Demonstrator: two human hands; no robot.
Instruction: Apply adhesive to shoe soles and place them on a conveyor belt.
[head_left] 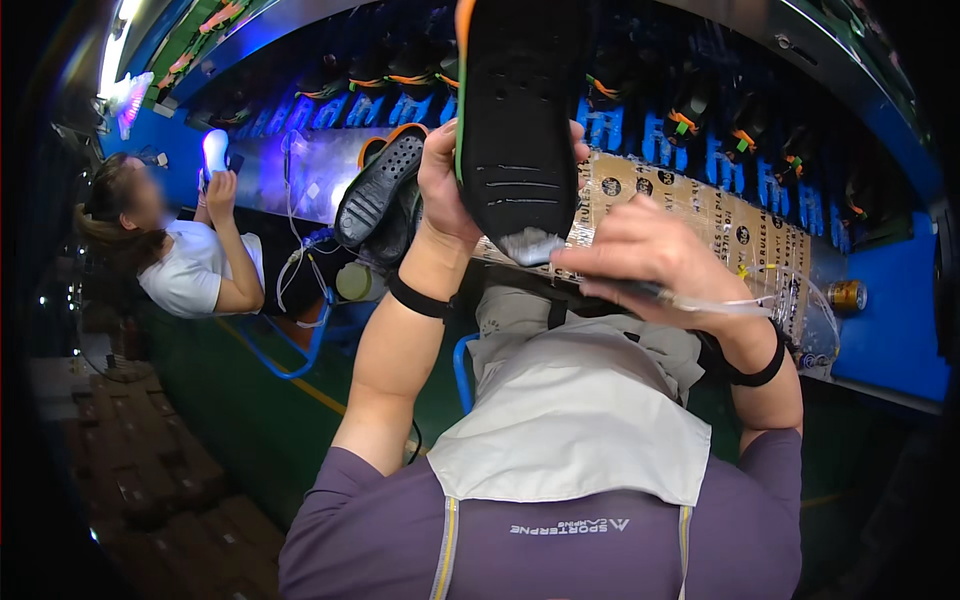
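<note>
A black rubber shoe sole with an orange-and-green rim (520,120) stands upright above the cardboard-covered bench's (740,235) near edge, clasped by the left hand (445,185). The right hand (640,255) grips a thin brush (690,298), its bristles touching the sole's lower end.

A flat brown cardboard sheet (745,235) printed with round black marks and dark lettering, wrapped in clear film, lay across the bench. Brown cardboard boxes (130,470) stood stacked at lower left.
</note>
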